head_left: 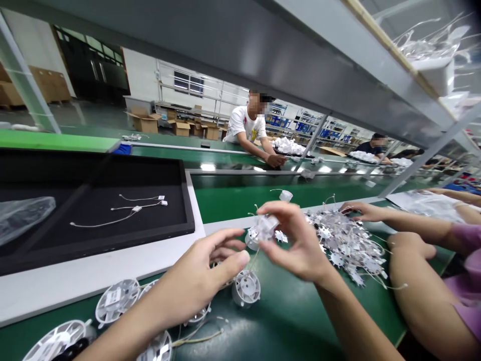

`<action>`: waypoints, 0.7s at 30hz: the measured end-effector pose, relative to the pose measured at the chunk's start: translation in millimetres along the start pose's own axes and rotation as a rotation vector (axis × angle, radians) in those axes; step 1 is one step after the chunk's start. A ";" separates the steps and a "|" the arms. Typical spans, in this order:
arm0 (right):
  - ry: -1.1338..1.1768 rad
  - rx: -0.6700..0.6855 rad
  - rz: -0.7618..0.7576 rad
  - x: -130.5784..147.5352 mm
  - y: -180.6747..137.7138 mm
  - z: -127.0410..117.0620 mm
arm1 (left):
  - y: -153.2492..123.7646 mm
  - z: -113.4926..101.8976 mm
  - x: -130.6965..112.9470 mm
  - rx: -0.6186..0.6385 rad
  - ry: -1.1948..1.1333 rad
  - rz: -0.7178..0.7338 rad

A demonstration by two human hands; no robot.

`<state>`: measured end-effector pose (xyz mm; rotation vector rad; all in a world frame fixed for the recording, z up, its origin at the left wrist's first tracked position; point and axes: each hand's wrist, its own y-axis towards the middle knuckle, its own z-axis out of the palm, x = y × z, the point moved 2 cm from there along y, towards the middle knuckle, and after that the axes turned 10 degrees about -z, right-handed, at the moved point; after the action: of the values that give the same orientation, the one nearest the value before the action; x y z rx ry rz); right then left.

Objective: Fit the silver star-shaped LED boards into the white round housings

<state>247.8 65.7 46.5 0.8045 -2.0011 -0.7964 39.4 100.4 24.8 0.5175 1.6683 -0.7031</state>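
My right hand (296, 240) pinches a small white plastic part (266, 226) with a thin wire between thumb and fingers, raised above the green table. My left hand (203, 278) hovers just left of it, fingers curled with the thumb stretched toward the part, nothing clearly in it. Below the hands stands a round white slotted housing (246, 287). More round white housings (117, 300) lie at the near left.
A co-worker's arms (409, 235) reach into a heap of small white wired parts (345, 243) at the right. A black tray (93, 205) with wired pieces sits on the left. Beyond the conveyor belt (240, 198), another person (250, 130) works. An overhead shelf (263, 55) hangs low.
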 end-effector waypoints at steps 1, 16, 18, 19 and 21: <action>-0.033 0.087 -0.112 6.7 -1.3 8.2 | 1.5 1.4 0.5 0.055 -0.095 0.006; 0.638 0.136 0.514 0.2 -26.7 36.0 | 6.2 -2.0 -7.3 0.031 -0.602 -0.075; 0.495 0.147 0.545 -1.7 -24.1 31.8 | 6.7 -6.6 -6.5 -0.032 -0.610 -0.109; 0.428 0.161 0.538 -1.9 -22.8 29.6 | 7.0 -9.0 -6.3 -0.053 -0.611 -0.118; 0.326 0.204 0.504 -1.1 -20.8 26.1 | 7.7 -12.7 -6.4 -0.077 -0.600 -0.124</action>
<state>231.2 60.4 18.0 0.4676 -1.8840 -0.1602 36.9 115.0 31.4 0.1227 1.1615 -0.7875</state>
